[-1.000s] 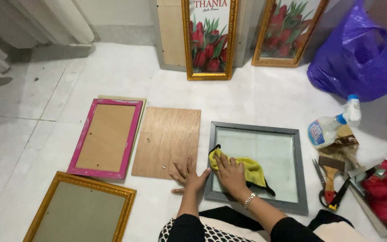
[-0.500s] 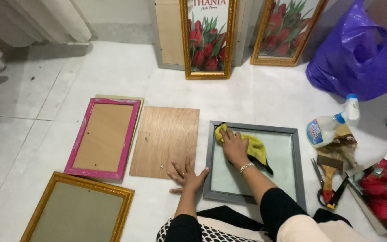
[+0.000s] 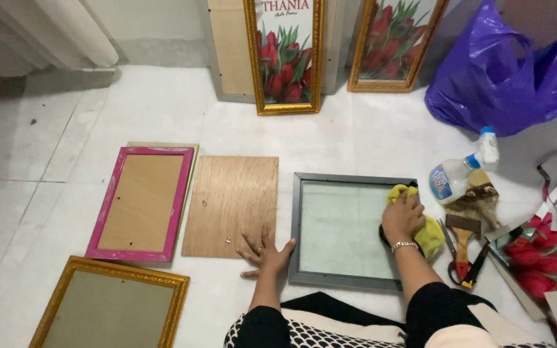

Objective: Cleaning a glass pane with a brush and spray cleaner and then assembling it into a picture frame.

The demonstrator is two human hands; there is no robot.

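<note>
Right hand (image 3: 402,216) fingers grip a crumpled yellow cloth (image 3: 428,233) on grey-framed glass (image 3: 342,227) (left hand (image 3: 267,250) fingers splayed).

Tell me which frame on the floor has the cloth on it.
The grey frame, its glass under the right hand and yellow cloth; the pink and gold frames lie untouched.

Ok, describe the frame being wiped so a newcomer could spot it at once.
Four flat panels lie on the pale floor. The grey frame with glass is the rightmost, beside the bare wooden board. The right hand presses a yellow cloth on it; its neighbours are pink and gold.
</note>
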